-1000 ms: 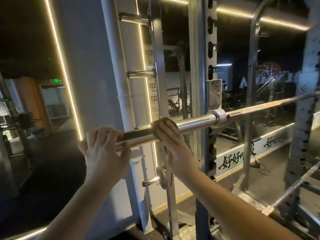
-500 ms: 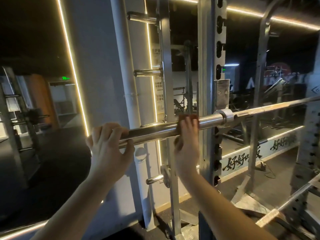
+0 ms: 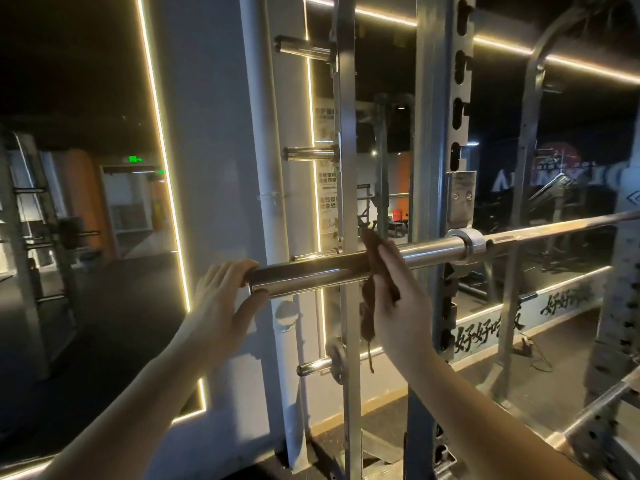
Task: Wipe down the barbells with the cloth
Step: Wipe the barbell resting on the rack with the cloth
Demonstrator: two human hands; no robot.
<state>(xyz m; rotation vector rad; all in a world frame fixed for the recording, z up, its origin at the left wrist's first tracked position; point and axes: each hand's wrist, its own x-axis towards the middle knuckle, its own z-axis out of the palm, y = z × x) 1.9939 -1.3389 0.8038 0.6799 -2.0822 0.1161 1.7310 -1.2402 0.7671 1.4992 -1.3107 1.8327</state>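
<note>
Shiny barbell (image 3: 311, 276), dark, perhaps brown cloth (image 3: 367, 317)

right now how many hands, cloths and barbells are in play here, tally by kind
hands: 2, the left hand gripping the bar end and the right hand holding the cloth on it
cloth: 1
barbell: 1
total: 4

right hand (image 3: 398, 306) | slid cloth (image 3: 367, 317) rightward along barbell (image 3: 311, 271) | cloth now dangling
</note>
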